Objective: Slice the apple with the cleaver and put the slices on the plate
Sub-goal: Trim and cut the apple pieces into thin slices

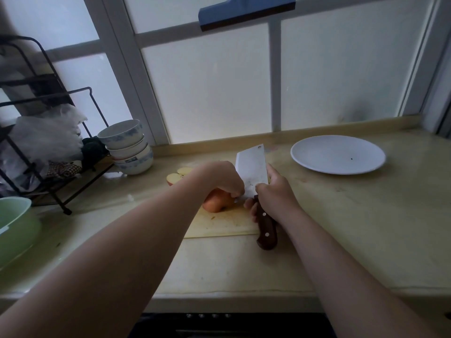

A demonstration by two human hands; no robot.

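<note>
Here, a pale yellowish stone countertop [366, 228] runs across the frame beneath a large frosted window [219, 89] with grey-white bars; a blue, dark-edged object [244, 11] hangs at the top centre. At centre lies a light cutting board [227, 225]. On it the left hand [219, 178] holds the orange-red apple [216, 202], fingers curled down over its top. Just right of it, the right hand [275, 193] is wrapped around the dark wooden handle of the cleaver [251, 167], whose broad blade stands upright against the left fingertips. Two cut apple pieces [177, 176] lie cut face up behind the left forearm. The white plate [338, 154] sits at the right, well apart from the board. At the left are stacked bowls [129, 147], a black wire rack [66, 210] and a green bowl [17, 228].
</note>
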